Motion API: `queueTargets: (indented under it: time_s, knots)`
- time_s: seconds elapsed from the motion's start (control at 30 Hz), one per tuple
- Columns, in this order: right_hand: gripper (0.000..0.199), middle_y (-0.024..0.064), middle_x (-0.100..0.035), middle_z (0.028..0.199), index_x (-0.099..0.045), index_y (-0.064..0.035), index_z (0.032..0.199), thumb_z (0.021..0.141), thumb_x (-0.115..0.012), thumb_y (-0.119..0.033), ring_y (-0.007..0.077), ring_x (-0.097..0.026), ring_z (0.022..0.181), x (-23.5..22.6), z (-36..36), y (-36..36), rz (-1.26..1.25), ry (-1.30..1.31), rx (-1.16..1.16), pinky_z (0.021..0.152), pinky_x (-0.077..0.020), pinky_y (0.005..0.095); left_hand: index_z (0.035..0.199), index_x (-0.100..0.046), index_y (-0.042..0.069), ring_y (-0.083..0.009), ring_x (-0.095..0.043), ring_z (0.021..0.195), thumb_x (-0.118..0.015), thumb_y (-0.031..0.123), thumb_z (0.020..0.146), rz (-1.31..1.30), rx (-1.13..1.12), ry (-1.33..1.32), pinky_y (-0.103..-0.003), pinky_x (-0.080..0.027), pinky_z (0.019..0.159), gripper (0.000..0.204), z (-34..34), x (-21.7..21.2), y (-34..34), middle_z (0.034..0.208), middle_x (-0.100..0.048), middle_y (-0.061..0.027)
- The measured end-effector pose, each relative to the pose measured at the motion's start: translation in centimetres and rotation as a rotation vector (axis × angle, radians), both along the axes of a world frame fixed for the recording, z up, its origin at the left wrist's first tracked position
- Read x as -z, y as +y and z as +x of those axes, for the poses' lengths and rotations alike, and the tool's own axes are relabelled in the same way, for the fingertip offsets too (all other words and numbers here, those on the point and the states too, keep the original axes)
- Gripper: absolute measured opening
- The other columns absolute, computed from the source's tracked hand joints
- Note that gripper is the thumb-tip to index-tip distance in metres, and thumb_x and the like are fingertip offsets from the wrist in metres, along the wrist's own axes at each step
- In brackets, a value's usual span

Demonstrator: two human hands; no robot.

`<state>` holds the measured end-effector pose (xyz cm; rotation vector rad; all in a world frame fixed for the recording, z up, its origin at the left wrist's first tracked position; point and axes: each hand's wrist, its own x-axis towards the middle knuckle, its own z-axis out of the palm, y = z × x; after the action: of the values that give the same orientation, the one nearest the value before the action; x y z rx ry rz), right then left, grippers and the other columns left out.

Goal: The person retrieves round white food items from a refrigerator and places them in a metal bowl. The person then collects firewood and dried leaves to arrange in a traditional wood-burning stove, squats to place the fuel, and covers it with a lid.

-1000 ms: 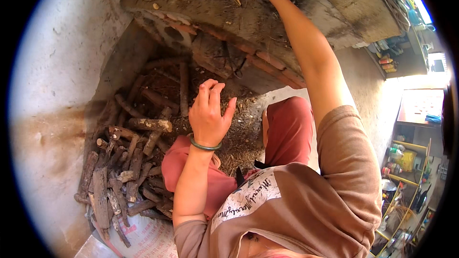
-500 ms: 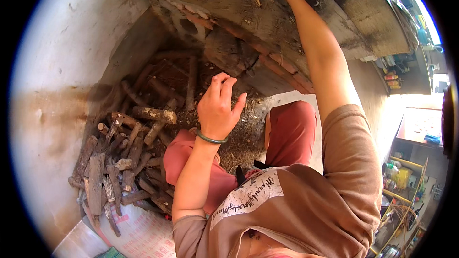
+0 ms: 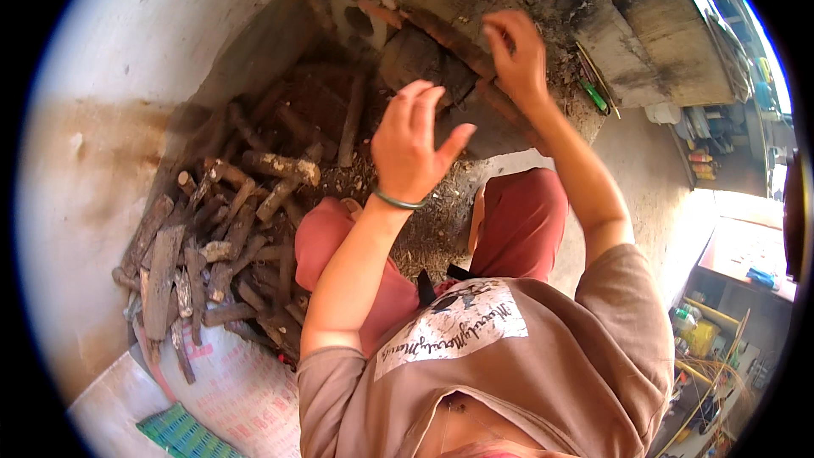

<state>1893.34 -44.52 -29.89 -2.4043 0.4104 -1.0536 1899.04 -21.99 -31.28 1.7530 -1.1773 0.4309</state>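
My left hand (image 3: 414,146) is raised in mid-air with its fingers spread, holding nothing; a green bangle (image 3: 398,200) circles its wrist. It hovers over the dark opening under a clay stove (image 3: 441,0). My right hand (image 3: 517,55) reaches up to the stove's brick edge, fingers curled against it; I cannot tell whether it holds anything. A pile of cut firewood sticks (image 3: 220,229) lies to my left, below the stove. My knees in red trousers (image 3: 517,220) show beneath both arms.
A pale plastered wall (image 3: 110,119) bounds the left side. A printed white sack (image 3: 237,390) and a green woven mat (image 3: 182,432) lie at the lower left. Bottles and shelves (image 3: 712,331) crowd the right edge. A green stick-like item (image 3: 593,95) rests on the stove ledge.
My right hand has dropped from the top of the stove down to its front brick edge. My left hand has risen and moved right. The view has tilted toward the stove.
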Motion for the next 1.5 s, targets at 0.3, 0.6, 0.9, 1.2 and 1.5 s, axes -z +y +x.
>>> queueTargets:
  time_s: [0.3, 0.6, 0.9, 1.2, 1.5]
  knots:
    - [0.025, 0.0071, -0.070, 0.107, -0.066, 0.0028, 0.117, 0.098, -0.062, -0.012, 0.0116, -0.065, 0.093, 2.4, -5.9, 4.5, 0.533, -0.076, 0.092, 0.076, -0.0518, 0.0244, 0.139, -0.047, 0.002, -0.0358, -0.052, 0.124, -0.054, 0.066, 0.089, -0.016, 0.159, -0.080, -0.046, -0.041, 0.102, 0.081, -5.4, 1.4, -2.1, 0.141, -0.050, -0.0173]
    - [0.044, 0.0117, -0.056, 0.132, -0.050, 0.0017, 0.134, 0.106, -0.041, -0.031, 0.0204, -0.050, 0.123, -0.6, -9.7, 14.9, 1.953, 0.014, -0.566, 0.104, -0.0404, 0.0333, 0.127, -0.060, 0.008, -0.0288, -0.055, 0.125, -0.058, 0.067, 0.081, -0.244, 0.479, -0.261, -0.047, -0.033, 0.108, 0.075, -6.5, 1.3, 1.1, 0.132, -0.060, -0.0132]
    - [0.028, 0.0131, -0.071, 0.103, -0.068, 0.0046, 0.108, 0.102, -0.057, -0.021, 0.0204, -0.069, 0.093, -1.8, -18.0, 11.3, 0.849, 0.150, -0.158, 0.082, -0.0548, 0.0305, 0.088, -0.067, 0.010, -0.0298, -0.062, 0.094, -0.076, 0.037, 0.078, -0.227, -0.301, 0.070, -0.043, -0.048, 0.082, 0.031, -1.3, 0.0, 7.4, 0.089, -0.067, -0.0081]
    - [0.014, 0.0075, -0.067, 0.084, -0.070, -0.0047, 0.096, 0.095, -0.062, -0.016, 0.0206, -0.065, 0.072, 8.4, -25.4, 7.9, 0.027, 0.552, 0.073, 0.065, -0.0497, 0.0336, 0.096, -0.074, 0.011, -0.0280, -0.069, 0.076, -0.065, 0.041, 0.092, 0.203, -0.850, 0.819, -0.038, -0.053, 0.065, 0.032, -6.3, 19.8, 32.6, 0.082, -0.072, -0.0090]
    - [0.015, 0.0088, -0.067, 0.083, -0.070, -0.0044, 0.094, 0.095, -0.062, -0.017, 0.0224, -0.064, 0.070, 8.4, -23.4, 8.7, -0.104, 0.654, -0.014, 0.066, -0.0501, 0.0345, 0.090, -0.072, -0.001, -0.0290, -0.069, 0.076, -0.064, 0.041, 0.093, -0.028, -1.056, 1.714, -0.043, -0.054, 0.071, 0.043, -11.7, 39.6, 43.4, 0.081, -0.071, -0.0136]
